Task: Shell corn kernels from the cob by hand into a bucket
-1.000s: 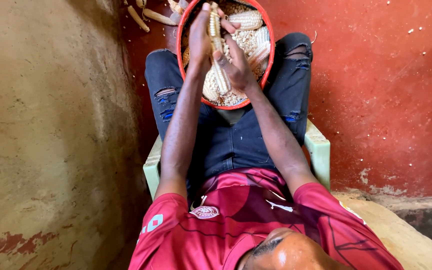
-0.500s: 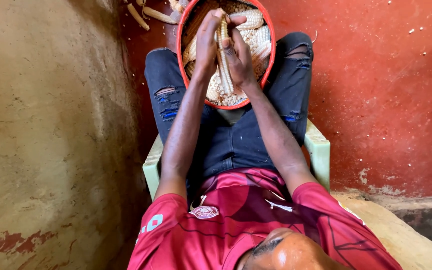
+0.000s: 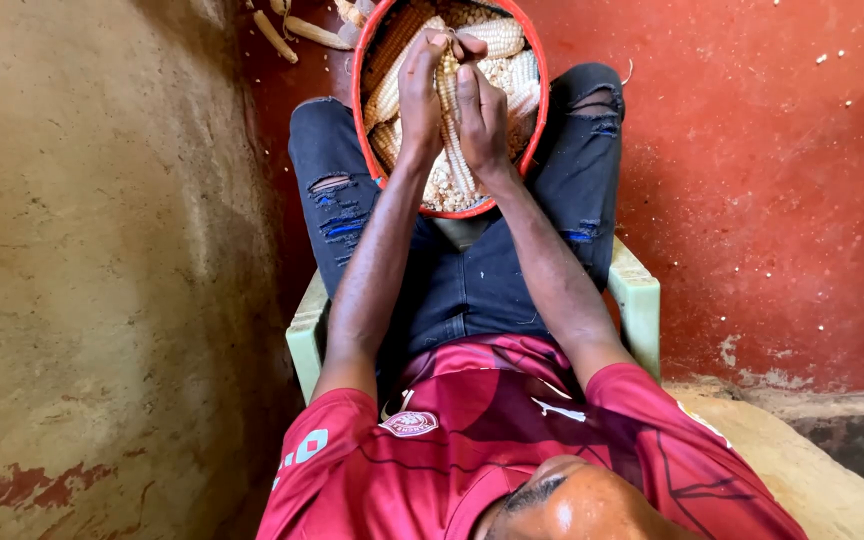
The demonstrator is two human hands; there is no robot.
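Head view. Left hand (image 3: 420,95) and right hand (image 3: 480,110) raised side by side over red basin (image 3: 535,75), both closed around one maize cob (image 3: 446,72) held upright between them. Left hand at 9 o'clock of cob, fingers wrapped along its length, thumb tip near cob top. Right hand at 3 o'clock of cob, fingers curled over upper end, touching left fingertips at 12 o'clock. Cob pale yellow, kernel rows visible in gap between palms; lower end hidden behind hands.

Basin resting on lap, between knees, at 12 o'clock of frame. Contents: further whole cobs (image 3: 497,38) lying at rim from 9 to 3 o'clock, loose shelled kernels (image 3: 442,190) heaped at 6 o'clock directly below hands. Basin rim partly cut off by frame top.

Dark ripped jeans (image 3: 337,200) under basin on both sides. Pale green plastic chair (image 3: 637,300) visible at 4 and 8 o'clock of lap. Red shirt (image 3: 472,440) filling lower frame at 6 o'clock.

Stripped bare cobs (image 3: 297,30) on floor at 11 o'clock, just beside basin rim. Red floor (image 3: 772,180) at 3 o'clock, scattered with small pale specks. Tan plastered wall (image 3: 92,250) filling 9 o'clock side. Kind of specks not determinable.
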